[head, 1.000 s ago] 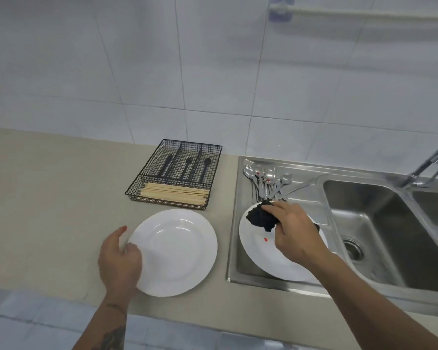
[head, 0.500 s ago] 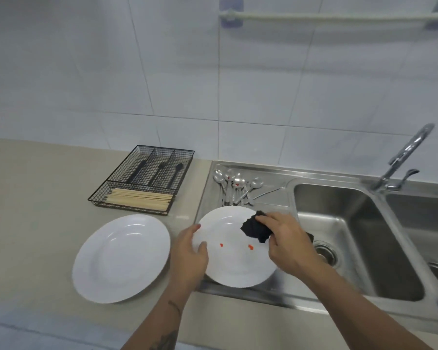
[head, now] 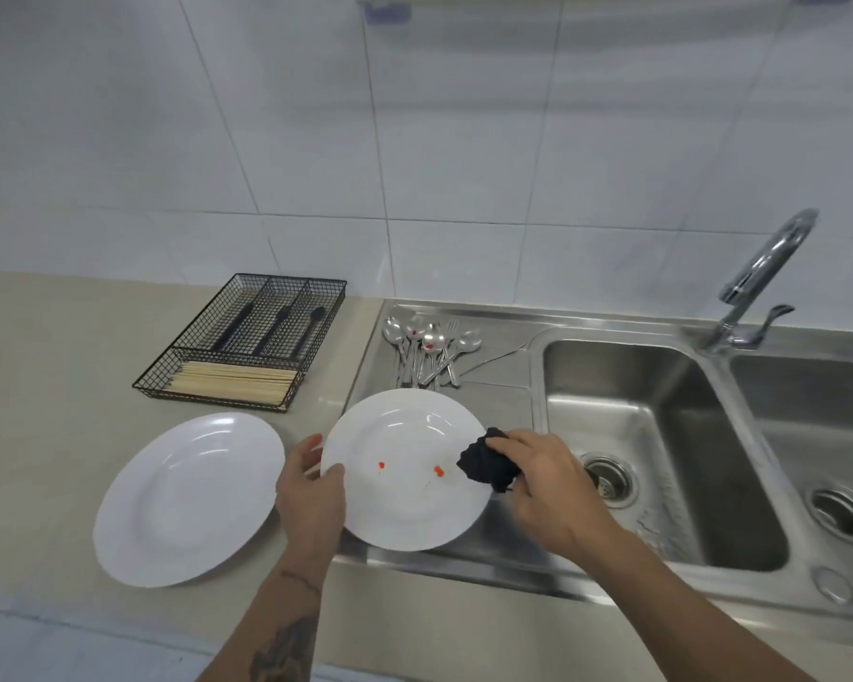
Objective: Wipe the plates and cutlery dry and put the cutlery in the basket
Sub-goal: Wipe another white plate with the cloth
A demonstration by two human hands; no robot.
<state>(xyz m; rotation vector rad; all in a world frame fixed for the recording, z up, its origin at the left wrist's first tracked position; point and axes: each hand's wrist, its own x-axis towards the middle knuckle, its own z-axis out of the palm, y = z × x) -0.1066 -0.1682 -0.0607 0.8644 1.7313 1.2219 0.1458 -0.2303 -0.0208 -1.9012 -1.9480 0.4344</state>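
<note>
Gripping the near-left rim of one white plate (head: 405, 504) with my left hand (head: 309, 499), thumb on top and fingers curled under its edge, I hold it over the steel drainboard (head: 493, 406) of the sink. My right hand (head: 547, 479) is clenched round a crumpled black cloth (head: 486, 465), which touches the plate's right rim. Two small red spots (head: 438, 470) sit on the plate's face, just left of the cloth.

A second white plate (head: 188, 499) lies flat on the tabletop (head: 45, 386), just beside my left hand.

Beyond the held plate a bunch of spoons (head: 427, 349) lies on the drainboard; I count about five bowls and one fork among them, two bowls carrying red specks.

One black wire basket (head: 247, 337) stands on the tabletop behind the second plate. Its three long compartments each hold a black-handled piece, and the crosswise front compartment holds a bundle of pale chopsticks (head: 235, 383), too many to count.

Two sink basins (head: 661, 435) and one tap (head: 759, 278) are on the right.
</note>
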